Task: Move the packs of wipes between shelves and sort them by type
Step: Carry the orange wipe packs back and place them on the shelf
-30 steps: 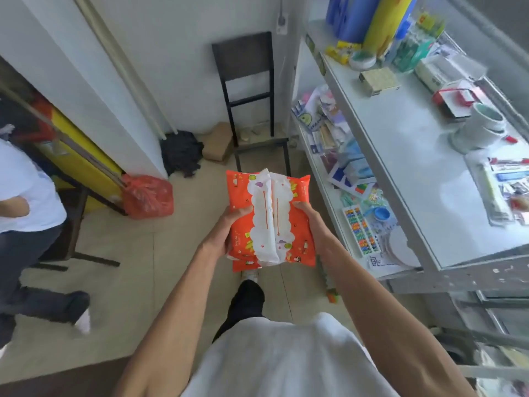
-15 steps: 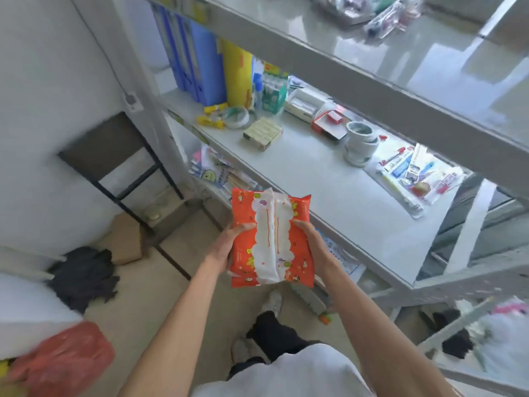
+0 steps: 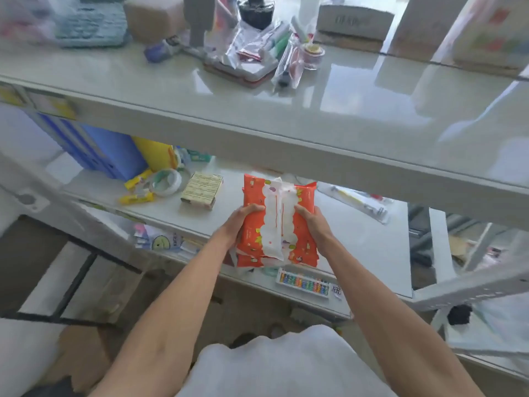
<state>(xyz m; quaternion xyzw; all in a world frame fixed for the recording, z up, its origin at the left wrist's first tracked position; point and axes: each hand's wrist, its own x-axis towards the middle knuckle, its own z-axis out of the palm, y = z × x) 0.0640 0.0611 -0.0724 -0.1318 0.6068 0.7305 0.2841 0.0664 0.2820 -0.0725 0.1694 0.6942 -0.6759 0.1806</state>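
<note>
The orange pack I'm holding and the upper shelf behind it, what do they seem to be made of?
The orange pack looks like soft printed plastic film, slightly shiny; its edges wrinkle and a white seam flap runs down the middle. The upper shelf has a hard, very glossy top, possibly glass or lacquered board; it mirrors the things standing on it.

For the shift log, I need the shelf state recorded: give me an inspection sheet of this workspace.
Surface: middle shelf, pale, glossy, partly bare.
Job's things: orange wipes packs, stacked, held over the shelf's front.
Clutter: tape roll, small box, blue folders, abacus lower down.
Grips: left grip and right grip hold the stack's sides.
Cables: nothing seen.
Surroundings: upper shelf with loose packets; dark chair frame at left.
</note>
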